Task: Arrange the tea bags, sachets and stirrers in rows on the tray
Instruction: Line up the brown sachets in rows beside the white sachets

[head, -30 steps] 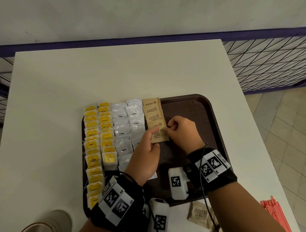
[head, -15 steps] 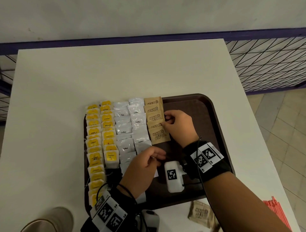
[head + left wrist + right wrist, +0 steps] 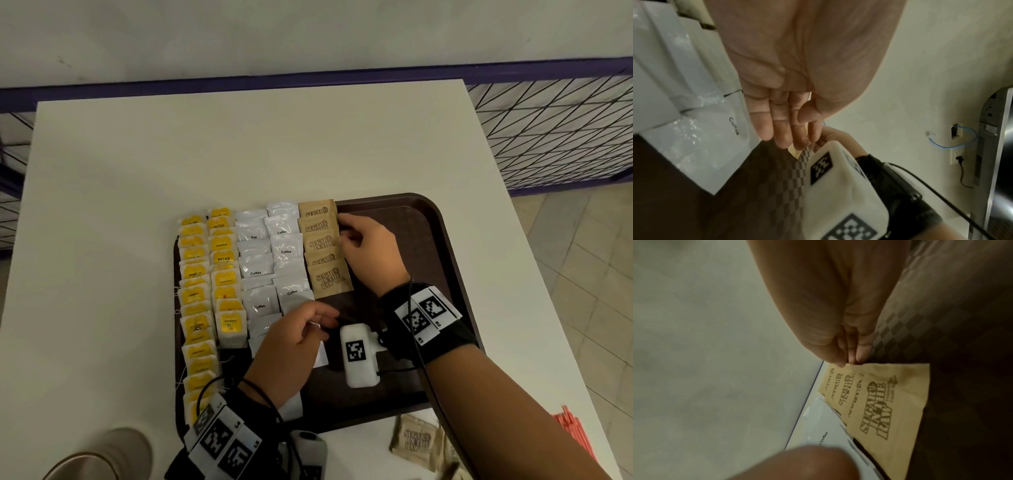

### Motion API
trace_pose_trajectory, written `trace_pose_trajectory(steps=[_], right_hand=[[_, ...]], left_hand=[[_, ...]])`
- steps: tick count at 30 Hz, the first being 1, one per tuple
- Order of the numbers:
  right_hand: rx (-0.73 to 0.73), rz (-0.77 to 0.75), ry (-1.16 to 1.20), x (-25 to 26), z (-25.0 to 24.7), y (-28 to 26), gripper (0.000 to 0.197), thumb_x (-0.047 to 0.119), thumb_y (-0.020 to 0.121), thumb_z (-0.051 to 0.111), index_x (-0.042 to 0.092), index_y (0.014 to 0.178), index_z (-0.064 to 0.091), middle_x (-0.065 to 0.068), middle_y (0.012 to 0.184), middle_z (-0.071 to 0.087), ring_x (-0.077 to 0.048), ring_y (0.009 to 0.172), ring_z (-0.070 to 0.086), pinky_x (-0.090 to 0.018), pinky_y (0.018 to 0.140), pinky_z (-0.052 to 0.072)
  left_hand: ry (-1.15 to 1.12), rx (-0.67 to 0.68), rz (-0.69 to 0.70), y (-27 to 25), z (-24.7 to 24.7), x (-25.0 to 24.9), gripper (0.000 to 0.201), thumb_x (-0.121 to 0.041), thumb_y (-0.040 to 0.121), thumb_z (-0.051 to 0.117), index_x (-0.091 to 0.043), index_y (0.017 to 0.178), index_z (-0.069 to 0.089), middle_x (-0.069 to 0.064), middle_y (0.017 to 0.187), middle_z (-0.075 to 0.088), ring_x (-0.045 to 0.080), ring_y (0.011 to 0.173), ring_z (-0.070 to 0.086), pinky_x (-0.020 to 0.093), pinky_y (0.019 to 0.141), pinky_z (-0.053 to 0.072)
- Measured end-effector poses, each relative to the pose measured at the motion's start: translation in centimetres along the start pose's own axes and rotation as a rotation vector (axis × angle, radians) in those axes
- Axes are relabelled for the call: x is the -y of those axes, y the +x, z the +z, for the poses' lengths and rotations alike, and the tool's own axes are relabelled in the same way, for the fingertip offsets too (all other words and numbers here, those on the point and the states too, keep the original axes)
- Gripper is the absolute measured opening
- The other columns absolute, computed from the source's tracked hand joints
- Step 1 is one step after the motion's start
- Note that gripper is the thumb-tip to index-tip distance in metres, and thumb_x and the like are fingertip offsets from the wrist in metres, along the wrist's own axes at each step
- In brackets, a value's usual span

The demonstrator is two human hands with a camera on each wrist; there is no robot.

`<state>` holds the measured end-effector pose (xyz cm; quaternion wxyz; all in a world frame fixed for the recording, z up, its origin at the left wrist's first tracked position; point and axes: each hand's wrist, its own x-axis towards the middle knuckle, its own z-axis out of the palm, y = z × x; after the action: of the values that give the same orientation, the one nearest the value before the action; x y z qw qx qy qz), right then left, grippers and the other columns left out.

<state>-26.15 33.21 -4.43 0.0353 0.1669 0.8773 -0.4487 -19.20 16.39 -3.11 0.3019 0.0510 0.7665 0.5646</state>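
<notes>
A dark brown tray (image 3: 445,240) holds two columns of yellow tea bags (image 3: 205,291), two of white coffee sachets (image 3: 270,260) and one of brown sugar sachets (image 3: 325,253). My right hand (image 3: 342,229) is at the right edge of the sugar column, near its far end. In the right wrist view its thumb and fingertips (image 3: 859,353) meet on the edge of the sugar sachets (image 3: 890,402). My left hand (image 3: 325,322) hovers over the near coffee sachets (image 3: 694,129), fingers relaxed and holding nothing.
Loose sugar sachets (image 3: 418,442) lie on the white table in front of the tray. Red stirrers (image 3: 572,438) sit at the near right edge. A cup (image 3: 102,455) stands at the near left. The tray's right half is bare.
Both hands held the nearest sugar sachet a second ago. My left hand let go and drew back toward me. My right hand slid farther along the sugar column's right edge.
</notes>
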Motion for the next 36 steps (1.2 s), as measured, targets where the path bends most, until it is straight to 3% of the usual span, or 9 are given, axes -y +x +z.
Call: trace_pose_trajectory(steps=[8,12,15,18,22,25,27,31,36], right_hand=[[-0.039,0.014,-0.006,-1.1,-1.2,-0.8,0.035,0.014,0.087,0.059,0.015,0.122,0.06,0.003,0.11,0.063,0.0,0.091,0.055,0.007,0.076,0.035],[0.071,-0.056,-0.004,-2.5,-5.5,-6.1,0.03,0.009,0.083,0.066,0.018,0.112,0.065,0.007,0.104,0.066,0.0,0.086,0.062,0.001,0.079,0.041],[0.21,-0.063,-0.083,-5.0,-8.8,-12.5,0.03,0.002,0.077,0.071,0.021,0.1,0.067,0.003,0.093,0.069,-0.007,0.084,0.062,-0.002,0.072,0.044],[0.257,0.011,-0.228,-8.5,-10.9,-18.8,0.033,0.003,0.073,0.075,0.027,0.094,0.066,0.006,0.085,0.068,-0.002,0.082,0.06,-0.003,0.066,0.042],[0.261,0.041,-0.362,-12.3,-11.5,-24.8,0.035,0.001,0.066,0.078,0.014,0.098,0.07,0.0,0.086,0.061,0.003,0.065,0.055,-0.024,0.067,0.048],[0.273,-0.032,-0.41,-14.1,-11.1,-27.6,0.045,0.01,0.061,0.083,0.013,0.104,0.069,-0.009,0.095,0.062,-0.019,0.081,0.059,-0.037,0.076,0.052],[0.261,-0.048,-0.423,-15.1,-10.8,-28.9,0.048,0.017,0.06,0.085,0.013,0.105,0.068,-0.01,0.098,0.061,-0.03,0.087,0.06,-0.043,0.078,0.052],[0.243,0.0,-0.433,-15.8,-9.9,-30.7,0.061,0.027,0.055,0.088,0.01,0.109,0.064,-0.012,0.105,0.059,-0.032,0.093,0.057,-0.04,0.085,0.049],[0.3,0.065,-0.522,-14.8,-8.4,-30.8,0.076,0.033,0.067,0.078,0.016,0.132,0.043,-0.004,0.124,0.046,-0.024,0.11,0.044,-0.034,0.098,0.039]], left_hand=[[0.046,-0.033,0.012,-0.9,-0.7,0.6,0.044,0.008,0.088,0.041,-0.029,0.095,0.062,-0.008,0.089,0.068,0.003,0.08,0.062,0.016,0.075,0.049],[0.061,0.082,0.037,-4.0,-1.4,0.9,0.029,-0.001,0.09,0.051,-0.026,0.094,0.066,-0.011,0.084,0.069,0.003,0.08,0.064,0.016,0.076,0.05],[0.145,0.218,0.047,-7.1,-1.2,2.0,0.016,-0.017,0.086,0.057,-0.028,0.09,0.068,-0.018,0.09,0.067,0.002,0.083,0.064,0.013,0.077,0.049],[0.272,0.263,0.071,-10.1,-0.1,3.9,0.015,-0.022,0.082,0.06,-0.032,0.09,0.068,-0.022,0.098,0.063,-0.001,0.088,0.062,0.009,0.077,0.045],[0.343,0.267,0.051,-12.7,2.9,6.1,0.028,-0.043,0.072,0.051,-0.031,0.092,0.066,-0.015,0.086,0.06,0.003,0.083,0.057,0.007,0.069,0.042],[0.49,0.265,0.053,-13.5,5.9,7.0,0.022,-0.033,0.081,0.061,-0.028,0.102,0.065,-0.014,0.096,0.053,0.001,0.085,0.05,0.005,0.075,0.037],[0.573,0.257,0.061,-13.8,8.0,7.3,0.028,-0.033,0.082,0.063,-0.023,0.109,0.064,-0.008,0.103,0.053,0.008,0.095,0.049,0.015,0.084,0.038],[0.753,0.232,0.095,-14.4,12.3,6.4,0.051,-0.046,0.076,0.062,-0.022,0.12,0.055,0.0,0.114,0.048,0.021,0.107,0.043,0.033,0.095,0.038],[0.993,0.173,0.074,-14.7,15.5,5.8,0.071,-0.056,0.071,0.066,-0.026,0.129,0.038,-0.002,0.123,0.036,0.021,0.112,0.036,0.032,0.093,0.035]])
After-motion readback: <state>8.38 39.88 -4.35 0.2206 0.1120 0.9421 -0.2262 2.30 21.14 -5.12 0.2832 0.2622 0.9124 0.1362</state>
